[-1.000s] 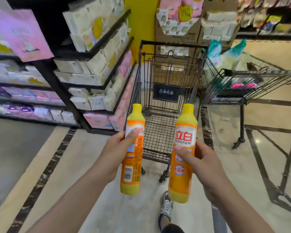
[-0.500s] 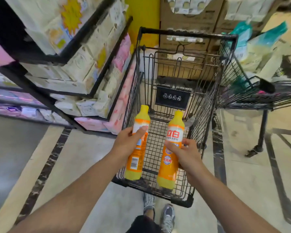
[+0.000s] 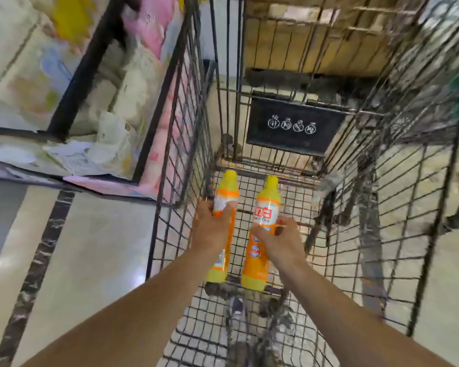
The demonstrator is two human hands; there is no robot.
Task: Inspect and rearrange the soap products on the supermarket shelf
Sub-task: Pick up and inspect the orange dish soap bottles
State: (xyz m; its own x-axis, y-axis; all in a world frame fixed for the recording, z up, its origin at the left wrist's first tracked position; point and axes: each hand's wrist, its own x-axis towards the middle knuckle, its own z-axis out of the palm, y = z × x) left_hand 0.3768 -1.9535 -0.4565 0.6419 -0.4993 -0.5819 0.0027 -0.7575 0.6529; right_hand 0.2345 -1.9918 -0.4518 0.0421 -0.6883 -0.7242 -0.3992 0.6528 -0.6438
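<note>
Two orange bottles with yellow caps are held inside a black wire shopping cart [image 3: 170, 154]. My left hand [image 3: 210, 229] grips the left bottle [image 3: 224, 197] round its middle, its back label facing me. My right hand [image 3: 281, 239] grips the right bottle [image 3: 265, 210] below its white and red label. Both bottles lean forward, low inside the basket, their bottoms close above the wire floor. Whether they touch the floor I cannot tell.
A black shelf rack [image 3: 72, 80] with white and pink packs stands close on the left of the cart. Cardboard boxes [image 3: 316, 43] sit beyond the cart's far end. A second cart's wire side [image 3: 435, 181] is on the right. Tiled floor [image 3: 90, 247] lies at left.
Both hands have moved forward and down, carrying the bottles from above the cart's near edge deep into the basket. The view has tilted down and closer to the cart.
</note>
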